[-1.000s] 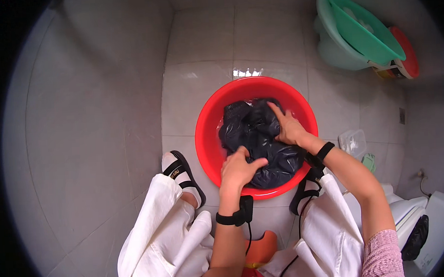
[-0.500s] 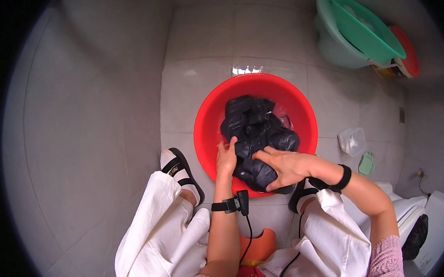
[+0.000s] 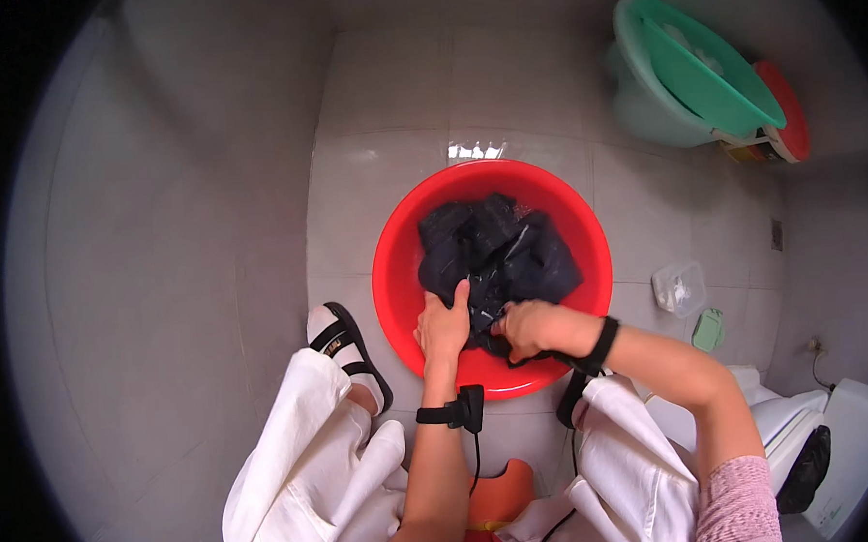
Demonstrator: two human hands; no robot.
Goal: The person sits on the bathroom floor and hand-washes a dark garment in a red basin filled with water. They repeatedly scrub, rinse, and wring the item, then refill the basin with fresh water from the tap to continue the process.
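Observation:
A wet, dark garment (image 3: 496, 244) lies bunched up in a red plastic basin (image 3: 392, 307) on the tiled floor. My left hand (image 3: 442, 327) grips its near left part, thumb up along the cloth and fingertips hidden in the folds. Just to the right, my right hand (image 3: 533, 329) has its fingers curled round the near edge of the same garment. Both hands are inside the basin, a short way apart. Black straps circle both wrists, and the left one carries a small device (image 3: 472, 408) with a cable.
Green and pale basins (image 3: 659, 96) lean at the far right beside a red-lidded bucket (image 3: 784, 115). A clear plastic box (image 3: 680, 289) and a green soap dish (image 3: 709, 329) lie right of the basin. My sandalled foot (image 3: 351, 357) stands at its left. An orange stool (image 3: 503, 491) is below.
My right hand has gone from spread over the garment to curled round its near edge, slightly further left. The cloth has shifted and flattened. My left hand has closed in on the folds.

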